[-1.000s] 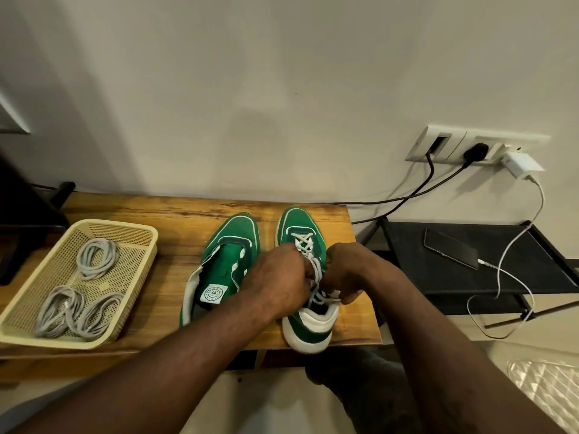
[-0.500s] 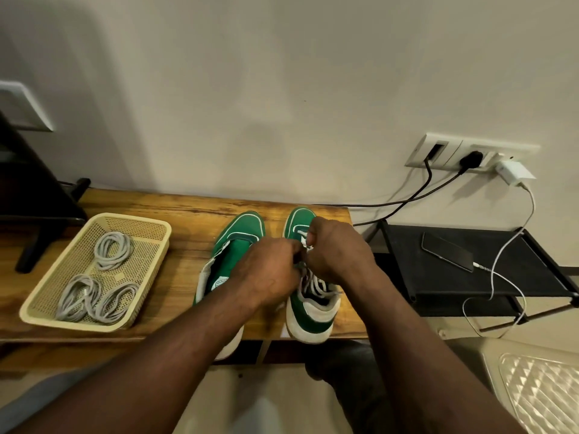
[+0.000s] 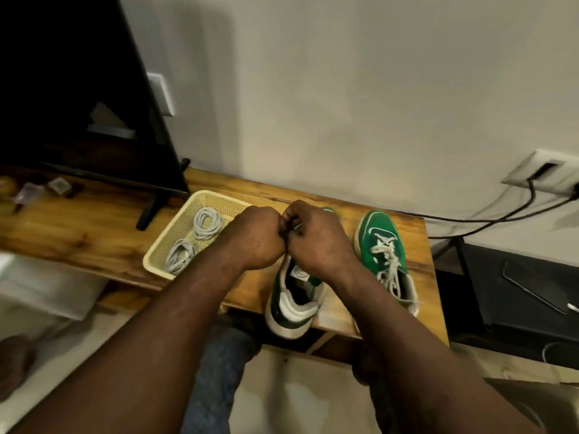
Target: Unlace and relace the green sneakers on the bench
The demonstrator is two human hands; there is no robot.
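While the surface [image 3: 94,233] carries both sneakers, laced one [image 3: 383,245] right, bare one [image 3: 294,296] under my hands, left hand [image 3: 255,238] and right hand [image 3: 316,242] curl tight (contents hidden). Risk: heel overhangs; tugging could tip it.

Dim indoor light, motion blur, wide-angle distortion

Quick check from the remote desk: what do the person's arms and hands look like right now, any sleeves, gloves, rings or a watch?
Both forearms are bare up to the frame edge, no sleeves in view. The left hand and right hand wear no gloves; no watch, band or ring shows on the visible wrists and knuckles. The fingers are curled inward, so their inner sides are hidden.
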